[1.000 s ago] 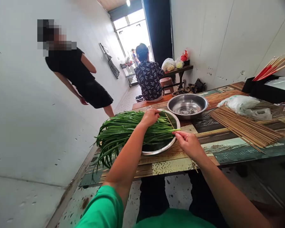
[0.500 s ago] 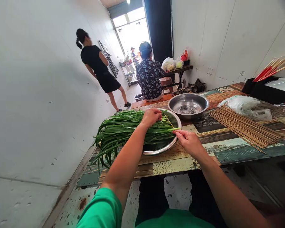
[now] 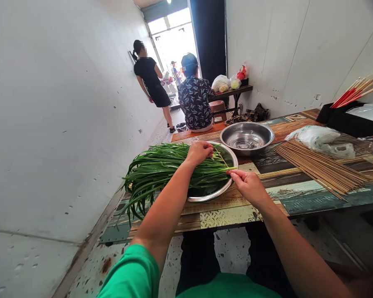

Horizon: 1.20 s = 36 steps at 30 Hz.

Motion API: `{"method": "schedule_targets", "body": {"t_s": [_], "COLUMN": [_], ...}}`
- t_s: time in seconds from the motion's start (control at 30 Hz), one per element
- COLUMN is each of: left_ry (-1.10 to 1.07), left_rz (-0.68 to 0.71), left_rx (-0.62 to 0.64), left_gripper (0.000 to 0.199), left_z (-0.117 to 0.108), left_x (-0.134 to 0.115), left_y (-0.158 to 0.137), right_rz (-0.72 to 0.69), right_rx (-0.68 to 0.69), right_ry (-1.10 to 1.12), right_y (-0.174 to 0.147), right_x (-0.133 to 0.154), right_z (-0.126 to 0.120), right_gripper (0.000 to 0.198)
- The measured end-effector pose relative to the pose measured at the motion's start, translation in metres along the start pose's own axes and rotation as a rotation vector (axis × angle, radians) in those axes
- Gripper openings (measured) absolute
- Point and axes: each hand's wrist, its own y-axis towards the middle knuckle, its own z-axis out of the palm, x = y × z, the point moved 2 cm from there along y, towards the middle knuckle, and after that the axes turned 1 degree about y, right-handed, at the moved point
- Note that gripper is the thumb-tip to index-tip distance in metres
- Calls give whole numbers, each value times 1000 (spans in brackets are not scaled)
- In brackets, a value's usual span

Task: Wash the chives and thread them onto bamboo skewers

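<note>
A large heap of long green garlic chives lies across a round metal basin, leaves hanging over its left side. Above the basin, my left hand is closed, its fingers curled near the upper end of a thin bamboo skewer; what they hold is hidden. My right hand pinches the skewer's lower end at the basin's right rim. A pale chive stem end crosses the skewer just above the right fingertips.
Behind the basin stands a second metal bowl. A fan of bamboo skewers lies at right, by a white plastic bag and a black box holding red-tipped sticks. One person sits ahead; another is by the left wall.
The person in black has walked farther away, toward the doorway. My hands, the skewer and the chives have barely moved.
</note>
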Motion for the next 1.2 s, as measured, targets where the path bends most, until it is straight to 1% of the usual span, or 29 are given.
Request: {"method": "schedule_targets", "body": {"t_s": [0.2, 0.37, 0.5, 0.73, 0.97, 1.2], "left_ry": [-42, -86, -87, -96, -100, -135], "left_rz": [-28, -37, -56, -38, -31, -48], "left_rx": [-13, -2, -30, -17, -10, -23], "left_gripper": [12, 11, 11, 10, 10, 11], "left_z": [1, 1, 0, 1, 1, 1], "left_x": [-1, 0, 1, 0, 0, -2], "left_y": [-1, 0, 0, 0, 0, -2], "right_rz": [29, 33, 15, 11, 15, 31], "right_rx": [17, 24, 18, 15, 31, 23], "right_ry": [-11, -27, -28, -17, -38, -43], "right_y": [1, 1, 1, 0, 0, 0], "right_x": [-1, 0, 0, -1, 2, 1], "right_z": [-1, -1, -1, -1, -2, -1], "right_gripper": [49, 54, 53, 52, 60, 59]}}
